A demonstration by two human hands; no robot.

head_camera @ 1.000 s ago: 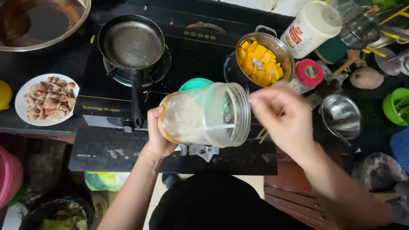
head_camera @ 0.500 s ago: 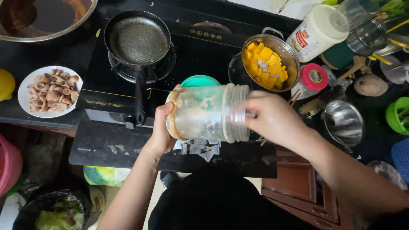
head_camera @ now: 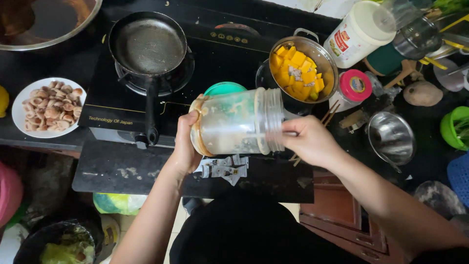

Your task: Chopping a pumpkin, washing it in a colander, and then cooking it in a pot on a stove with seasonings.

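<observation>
Both hands are busy over the near edge of the counter. A clear plastic jar (head_camera: 238, 122) is held on its side, its base cupped in the left hand (head_camera: 187, 142), fingers curled firmly round the bottom rim. At the open mouth, on the right, the right hand (head_camera: 309, 142) is closed round a pair of chopsticks (head_camera: 326, 118), whose far ends show past the knuckles; the near ends cannot be made out against the jar.

Inside the jar only a brownish smear is seen on the walls and a thicker ring at the base, so it is judged to be nearly emptied, with the last residue left to be cleared. No lid is seen on it.

Just below the jar, torn sachet wrappers (head_camera: 222, 168) are lying on a dark board. Behind the jar, a teal lid (head_camera: 223, 89) is partly hidden. To the far right, a steel pot of orange squash cubes (head_camera: 299, 68) is standing, already cut and loaded. To the far left, an empty black frying pan (head_camera: 151, 46) is resting on the stove burner, nothing in it yet. At the left edge, a white plate of sliced pale pieces (head_camera: 46, 106) is waiting. Right of the hands, an empty steel cup (head_camera: 391, 138) is set.
</observation>
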